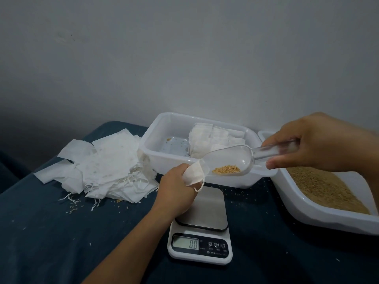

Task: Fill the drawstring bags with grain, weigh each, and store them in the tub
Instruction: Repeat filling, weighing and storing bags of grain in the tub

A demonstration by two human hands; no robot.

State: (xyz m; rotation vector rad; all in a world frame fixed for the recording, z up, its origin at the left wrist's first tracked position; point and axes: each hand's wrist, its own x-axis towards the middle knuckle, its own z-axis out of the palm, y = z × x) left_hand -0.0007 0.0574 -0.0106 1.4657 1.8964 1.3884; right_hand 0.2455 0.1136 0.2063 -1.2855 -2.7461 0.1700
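Now | dark cloth [51, 232] | grey wall [184, 48] | left hand [176, 187] grips bag [193, 174] | right hand [320, 140] grips scoop [231, 160]

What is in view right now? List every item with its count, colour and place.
clear plastic scoop: one, transparent, holding some grain, gripped over the scale, tip at the bag mouth
small white drawstring bag: one, held above the scale
white digital kitchen scale: one, steel platform, reads 0.0, centre
white plastic storage tub: one, behind the scale, filled bags inside
pile of empty white bags: many, left
white grain tray: one, golden grain, right
dark blue cloth: one, covers the table, stray grains
left hand: holds the bag
right hand: holds the scoop handle
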